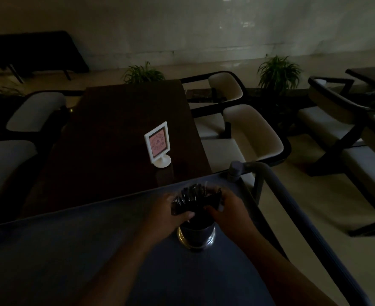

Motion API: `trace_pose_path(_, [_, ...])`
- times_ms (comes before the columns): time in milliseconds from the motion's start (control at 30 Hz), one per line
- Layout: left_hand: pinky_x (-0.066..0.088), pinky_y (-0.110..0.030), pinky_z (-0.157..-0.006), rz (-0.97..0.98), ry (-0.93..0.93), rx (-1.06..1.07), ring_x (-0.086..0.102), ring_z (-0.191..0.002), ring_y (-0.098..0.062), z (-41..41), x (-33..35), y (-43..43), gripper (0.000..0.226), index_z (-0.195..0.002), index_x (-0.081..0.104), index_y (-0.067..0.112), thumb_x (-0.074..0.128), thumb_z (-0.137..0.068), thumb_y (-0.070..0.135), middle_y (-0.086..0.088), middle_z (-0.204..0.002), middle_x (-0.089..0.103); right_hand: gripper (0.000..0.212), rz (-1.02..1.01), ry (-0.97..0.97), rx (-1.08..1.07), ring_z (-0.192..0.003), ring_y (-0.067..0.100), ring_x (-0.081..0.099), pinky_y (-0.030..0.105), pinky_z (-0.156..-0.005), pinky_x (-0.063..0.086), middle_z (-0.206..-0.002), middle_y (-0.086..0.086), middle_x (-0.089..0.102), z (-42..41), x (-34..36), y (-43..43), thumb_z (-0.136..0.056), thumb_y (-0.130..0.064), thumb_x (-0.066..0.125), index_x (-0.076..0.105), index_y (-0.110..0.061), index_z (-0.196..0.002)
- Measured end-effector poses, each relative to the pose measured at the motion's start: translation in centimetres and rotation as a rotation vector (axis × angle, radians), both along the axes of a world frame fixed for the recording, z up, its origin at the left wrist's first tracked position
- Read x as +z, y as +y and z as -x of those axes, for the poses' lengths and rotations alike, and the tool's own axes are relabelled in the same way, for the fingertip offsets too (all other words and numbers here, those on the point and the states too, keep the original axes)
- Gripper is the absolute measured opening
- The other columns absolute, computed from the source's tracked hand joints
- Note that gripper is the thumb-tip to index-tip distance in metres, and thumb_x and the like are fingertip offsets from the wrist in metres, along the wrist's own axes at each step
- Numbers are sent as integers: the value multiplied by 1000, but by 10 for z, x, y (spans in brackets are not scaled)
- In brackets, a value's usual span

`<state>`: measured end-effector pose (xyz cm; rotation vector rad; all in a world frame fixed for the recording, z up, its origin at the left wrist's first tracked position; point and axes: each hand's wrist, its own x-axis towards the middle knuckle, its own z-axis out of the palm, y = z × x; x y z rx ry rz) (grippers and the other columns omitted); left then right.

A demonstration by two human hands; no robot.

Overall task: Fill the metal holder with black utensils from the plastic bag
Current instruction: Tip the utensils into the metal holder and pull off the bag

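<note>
A round metal holder (196, 237) stands on the grey-blue cart top (76, 250). Directly above its mouth both my hands grip a bundle of black utensils (194, 196) still wrapped in a clear plastic bag. My left hand (171, 213) clasps the bundle from the left side, thumb across the front. My right hand (227, 209) holds it from the right. The utensils' lower ends reach down toward the holder, but the dim light hides whether they are inside it.
Beyond the cart's far edge is a dark wooden table (116, 133) with a white framed sign (158, 144). The cart's handle bar (277, 186) runs along the right. Padded chairs (248, 133) flank the table, and potted plants (278, 71) stand behind.
</note>
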<state>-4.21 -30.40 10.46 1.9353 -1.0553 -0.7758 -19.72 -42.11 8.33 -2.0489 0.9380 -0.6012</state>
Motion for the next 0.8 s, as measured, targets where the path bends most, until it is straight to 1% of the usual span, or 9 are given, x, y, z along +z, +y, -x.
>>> trace_pose_path(67, [45,-5,-77,33,25,-22,57,-99,13,2,3,5,47,-116,55,35,81,-78,26,19,-112,57,42,-57,-11,22,-106,12,64,38,-93,54,-110,-9,67,3,0,4,-77,-21,78,55,-46,-101])
trace_pose_path(133, [46,0,-69,105,85,-5,56,-93,22,2,7,11,45,-109,54,46,80,-78,27,25,-107,58,47,-63,-48,30,-110,9,62,36,-95,53,-114,-13,64,6,3,6,-77,-24,79,51,-54,-102])
trace_pose_path(200, [47,-1,-71,177,114,26,58,-99,18,-1,11,16,42,-112,59,49,77,-81,27,22,-108,65,43,-85,-126,19,-109,6,62,37,-94,53,-116,-14,65,10,11,3,-82,-24,75,54,-53,-106])
trace_pose_path(267, [50,-7,-76,232,100,47,62,-103,9,-4,14,17,32,-110,66,42,73,-85,22,20,-108,69,29,-93,-182,32,-104,3,65,37,-92,56,-110,-11,69,12,19,-3,-88,-20,69,64,-40,-108])
trace_pose_path(333, [53,-14,-78,268,96,87,65,-102,2,-4,18,17,26,-106,70,36,68,-89,17,15,-106,73,20,-72,-187,50,-100,2,66,31,-89,56,-106,-9,71,13,27,-5,-91,-15,66,69,-26,-108])
trace_pose_path(467, [52,-10,-77,311,80,121,66,-98,3,-4,27,17,27,-101,72,36,63,-92,11,18,-102,74,20,-63,-212,40,-98,-1,65,17,-84,51,-103,-10,70,11,41,-4,-91,-13,65,69,-28,-104])
trace_pose_path(667, [53,-25,-86,298,4,115,67,-97,-4,-4,42,15,20,-106,76,18,63,-93,11,8,-101,74,21,-70,-270,63,-99,5,67,26,-89,54,-103,-5,72,12,57,-6,-93,-7,60,71,-21,-105])
trace_pose_path(733, [53,-22,-83,317,12,136,67,-96,-1,-2,47,15,19,-104,75,20,62,-93,12,9,-100,74,21,-32,-265,58,-96,7,68,27,-88,54,-100,-2,72,12,62,-9,-93,-4,59,73,-16,-102])
trace_pose_path(800, [49,-15,-78,313,14,135,65,-96,6,-1,52,15,19,-100,73,30,62,-93,16,14,-100,73,22,-9,-285,51,-93,5,68,20,-84,53,-97,-3,71,11,68,-12,-92,-4,60,74,-20,-99])
